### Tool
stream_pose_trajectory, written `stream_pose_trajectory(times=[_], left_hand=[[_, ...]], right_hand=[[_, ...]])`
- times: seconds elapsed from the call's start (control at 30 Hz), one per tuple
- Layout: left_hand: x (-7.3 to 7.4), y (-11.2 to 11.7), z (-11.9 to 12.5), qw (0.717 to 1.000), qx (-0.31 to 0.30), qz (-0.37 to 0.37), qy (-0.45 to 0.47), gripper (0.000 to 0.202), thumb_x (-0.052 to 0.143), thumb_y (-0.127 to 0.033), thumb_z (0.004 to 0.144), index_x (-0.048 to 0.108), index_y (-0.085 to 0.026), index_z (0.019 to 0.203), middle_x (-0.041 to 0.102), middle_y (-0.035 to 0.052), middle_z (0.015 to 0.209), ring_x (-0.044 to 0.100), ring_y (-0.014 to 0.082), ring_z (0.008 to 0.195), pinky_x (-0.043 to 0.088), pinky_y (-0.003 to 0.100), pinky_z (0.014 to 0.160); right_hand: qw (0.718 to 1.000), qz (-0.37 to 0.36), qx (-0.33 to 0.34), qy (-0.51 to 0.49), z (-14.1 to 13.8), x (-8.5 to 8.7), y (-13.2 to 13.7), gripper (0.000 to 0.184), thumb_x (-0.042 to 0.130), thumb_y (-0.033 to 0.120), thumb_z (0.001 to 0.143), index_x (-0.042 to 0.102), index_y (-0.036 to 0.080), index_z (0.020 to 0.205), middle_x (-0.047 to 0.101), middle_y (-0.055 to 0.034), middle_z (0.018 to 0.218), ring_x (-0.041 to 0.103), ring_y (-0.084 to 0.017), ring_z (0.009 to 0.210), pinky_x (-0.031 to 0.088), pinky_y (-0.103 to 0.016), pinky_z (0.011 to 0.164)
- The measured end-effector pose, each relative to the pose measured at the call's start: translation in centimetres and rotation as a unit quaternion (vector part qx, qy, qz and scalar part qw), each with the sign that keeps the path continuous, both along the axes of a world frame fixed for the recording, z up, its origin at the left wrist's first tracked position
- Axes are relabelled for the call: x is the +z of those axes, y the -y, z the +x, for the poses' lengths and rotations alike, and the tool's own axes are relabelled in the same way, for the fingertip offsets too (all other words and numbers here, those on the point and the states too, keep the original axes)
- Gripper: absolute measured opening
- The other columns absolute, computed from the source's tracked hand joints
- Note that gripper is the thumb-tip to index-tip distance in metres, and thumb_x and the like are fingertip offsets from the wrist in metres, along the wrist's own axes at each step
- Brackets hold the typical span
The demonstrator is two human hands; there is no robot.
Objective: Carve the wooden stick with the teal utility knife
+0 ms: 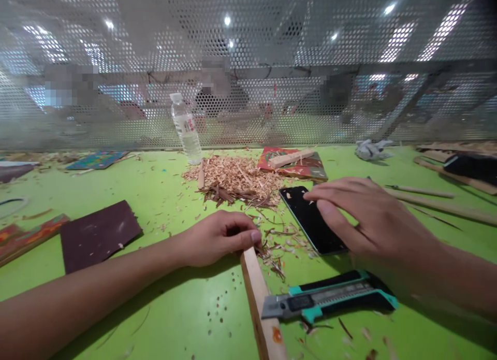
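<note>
My left hand [217, 238] rests on the green table, its fingers curled and its thumb bent at the far end of a wooden strip [254, 282]. The strip runs toward me and has an orange-red spot near its close end. A utility knife [330, 298] with a black and teal handle lies on the right, its front end resting over the strip. My right hand [368, 215] hovers over a black smartphone [303, 210], fingers stretched out, with the index fingertip at the screen. Nothing shows in its grasp. A few wood shavings lie on the phone's dark screen.
A pile of wood shavings [240, 178] lies ahead, beside a water bottle [186, 129]. Brown sandpaper [101, 233] is at left. A wood piece [293, 158] sits on a painted board [320, 168]. Crumpled paper [370, 149] and thin sticks [446, 204] lie right. A perforated screen [248, 111] stands behind.
</note>
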State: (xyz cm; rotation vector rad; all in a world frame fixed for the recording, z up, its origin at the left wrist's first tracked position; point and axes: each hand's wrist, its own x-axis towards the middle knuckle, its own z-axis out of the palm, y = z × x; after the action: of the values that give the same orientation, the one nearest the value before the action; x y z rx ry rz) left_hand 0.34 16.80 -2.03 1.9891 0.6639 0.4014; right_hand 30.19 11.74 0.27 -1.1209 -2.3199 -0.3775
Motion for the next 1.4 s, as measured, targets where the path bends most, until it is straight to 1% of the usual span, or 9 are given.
stream_pose_trajectory(times=[0.1,0.23,0.43,0.53,0.6,0.7,0.83,1.07,1.4], left_hand=[[-0.1,-0.1,-0.1,1.000,-0.001,0.001,0.002,0.036,0.057,-0.043,0.105,0.077,-0.014,0.101,0.078,0.0082,0.097,0.068,0.0193,0.089,0.048,0.030,0.080],[-0.2,-0.1,-0.1,1.000,-0.001,0.006,0.009,0.035,0.057,-0.043,0.104,0.077,-0.014,0.099,0.078,0.0081,0.097,0.069,0.0195,0.089,0.049,0.030,0.080],[-0.2,0.0,-0.1,1.000,0.009,0.012,0.005,0.036,0.057,-0.043,0.104,0.077,-0.013,0.099,0.078,0.0095,0.096,0.069,0.0206,0.088,0.049,0.031,0.079],[-0.2,0.0,0.0,1.000,0.006,0.009,0.012,0.037,0.057,-0.043,0.104,0.077,-0.013,0.099,0.078,0.0095,0.096,0.069,0.0202,0.088,0.049,0.031,0.079],[-0.2,0.0,0.0,1.000,0.004,0.003,0.014,0.037,0.057,-0.043,0.104,0.077,-0.013,0.099,0.078,0.0098,0.097,0.069,0.0200,0.088,0.049,0.030,0.079],[-0.2,0.1,0.0,1.000,0.004,0.005,0.009,0.036,0.058,-0.044,0.104,0.077,-0.014,0.098,0.078,0.0095,0.097,0.069,0.0197,0.088,0.049,0.030,0.079],[-0.3,0.1,0.0,1.000,0.011,0.013,0.006,0.038,0.058,-0.048,0.104,0.077,-0.016,0.098,0.077,0.0076,0.094,0.067,0.0187,0.086,0.048,0.029,0.077],[-0.3,0.0,0.0,1.000,0.016,0.005,-0.001,0.042,0.057,-0.054,0.103,0.077,-0.017,0.096,0.074,0.0057,0.088,0.063,0.0167,0.078,0.047,0.027,0.070],[-0.3,0.1,0.0,1.000,0.024,-0.001,-0.002,0.044,0.057,-0.057,0.102,0.076,-0.017,0.095,0.072,0.0049,0.084,0.063,0.0173,0.077,0.048,0.028,0.071]], right_hand=[[0.998,0.031,-0.010,0.050,1.4,-0.7,-1.7,0.033,0.045,0.023,0.103,0.076,0.015,0.104,0.081,-0.0153,0.106,0.074,-0.033,0.102,0.051,-0.048,0.094],[0.998,0.008,-0.004,0.061,1.4,-1.4,-2.1,0.034,0.045,0.019,0.102,0.078,0.018,0.094,0.082,-0.0126,0.102,0.076,-0.030,0.097,0.052,-0.047,0.099],[0.999,0.005,0.005,0.049,1.3,-1.8,-2.1,0.033,0.043,0.020,0.103,0.074,0.019,0.093,0.082,-0.0105,0.099,0.076,-0.030,0.095,0.052,-0.047,0.096],[1.000,0.001,0.014,0.020,1.1,-1.6,-1.8,0.028,0.043,0.020,0.104,0.071,0.019,0.102,0.081,-0.0088,0.102,0.074,-0.027,0.096,0.050,-0.045,0.098],[0.998,-0.023,0.052,-0.010,0.6,-1.3,-1.1,0.023,0.045,0.019,0.105,0.067,0.018,0.111,0.078,-0.0089,0.103,0.071,-0.025,0.096,0.049,-0.042,0.095],[0.980,-0.108,0.164,0.001,-0.5,-0.9,0.4,0.020,0.044,0.023,0.107,0.064,0.017,0.109,0.071,-0.0077,0.092,0.064,-0.021,0.084,0.048,-0.035,0.078],[0.940,-0.225,0.250,0.063,-1.8,-0.9,2.4,0.041,0.038,0.045,0.111,0.062,0.019,0.091,0.059,-0.0035,0.079,0.051,-0.019,0.069,0.037,-0.034,0.061],[0.928,-0.277,0.244,0.053,-2.4,-1.8,3.3,0.035,0.047,0.045,0.105,0.054,0.022,0.081,0.053,0.0009,0.075,0.045,-0.016,0.066,0.030,-0.032,0.060],[0.930,-0.276,0.238,0.039,-2.7,-1.6,3.2,0.027,0.048,0.037,0.103,0.056,0.022,0.082,0.056,-0.0006,0.074,0.046,-0.017,0.066,0.031,-0.032,0.059]])
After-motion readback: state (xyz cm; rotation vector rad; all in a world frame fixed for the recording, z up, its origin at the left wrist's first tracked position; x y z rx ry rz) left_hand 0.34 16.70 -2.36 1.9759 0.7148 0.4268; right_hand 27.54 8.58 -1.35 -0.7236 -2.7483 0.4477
